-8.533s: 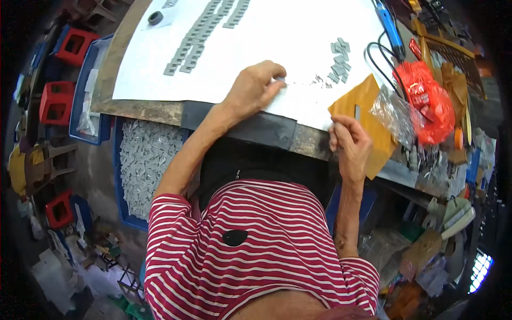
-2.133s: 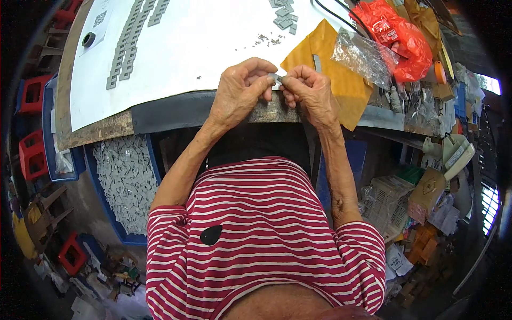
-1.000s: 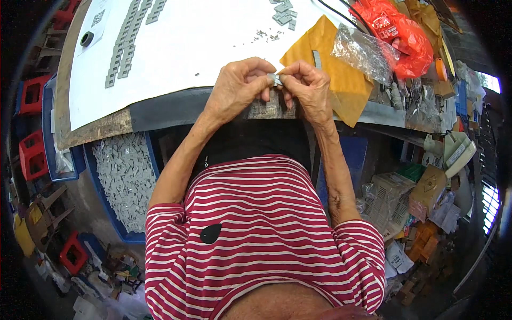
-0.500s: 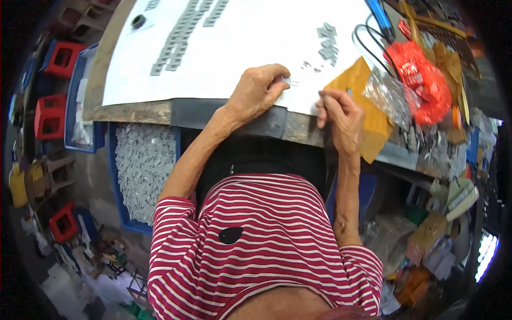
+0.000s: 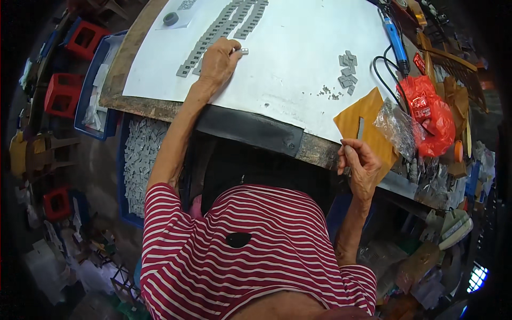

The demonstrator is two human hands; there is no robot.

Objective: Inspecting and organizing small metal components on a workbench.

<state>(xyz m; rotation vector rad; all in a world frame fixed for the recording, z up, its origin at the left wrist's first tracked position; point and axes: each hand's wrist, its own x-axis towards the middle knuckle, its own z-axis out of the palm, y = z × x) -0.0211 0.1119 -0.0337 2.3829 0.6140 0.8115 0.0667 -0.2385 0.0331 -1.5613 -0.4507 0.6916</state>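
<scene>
Grey and small, the piece [image 5: 244, 51] sits in the left hand [image 5: 216, 62], clamped between thumb and fingertips, one end jutting out to the right. That hand is over the left half of the tabletop [image 5: 146, 108], back from the front edge, just beside the foot of the rows [image 5: 212, 36] of similar grey parts, which slant away toward the far edge. The right hand [image 5: 364, 169] is raised by the front edge, toward the right, in front of the envelope [image 5: 373, 136]. Its thumb and forefinger are bent toward each other; I cannot tell whether that grip is together or holds anything.

White paper [image 5: 290, 58] covers much of the tabletop. Near its right side lies a loose pile [image 5: 345, 81] of grey parts, with tiny bits [image 5: 329, 94] scattered just on the near side of it. Farther right are a blue tool [image 5: 393, 38], clear plastic [image 5: 393, 121] partly over the yellow envelope, and a red bag [image 5: 434, 114]. Toward the far left corner is a tape roll [image 5: 170, 19]. Below the front edge, at left, a blue bin [image 5: 123, 184] holds many grey parts.
</scene>
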